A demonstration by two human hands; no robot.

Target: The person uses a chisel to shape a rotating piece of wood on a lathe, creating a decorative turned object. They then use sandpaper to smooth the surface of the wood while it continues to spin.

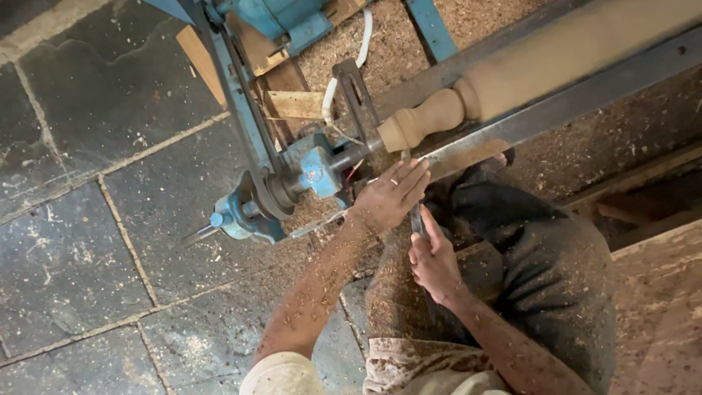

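Note:
A long pale wooden spindle (512, 80) with a turned knob at its end is mounted on a blue lathe (292, 175). A grey metal tool rest bar (556, 110) runs along below the wood. My left hand (391, 196) lies with fingers spread over a metal chisel (418, 219), just under the turned end of the wood. My right hand (433, 262) is closed around the chisel's lower part, nearer my body. The chisel's tip is hidden behind my left hand. Both forearms are speckled with wood dust.
Dark stone floor tiles (80, 241) spread to the left. Sawdust (395, 44) lies thick under the lathe and over my dark trousers (556, 271). Wooden blocks (292, 102) and a white cable (362, 40) sit by the blue frame. A wooden board (658, 292) is at right.

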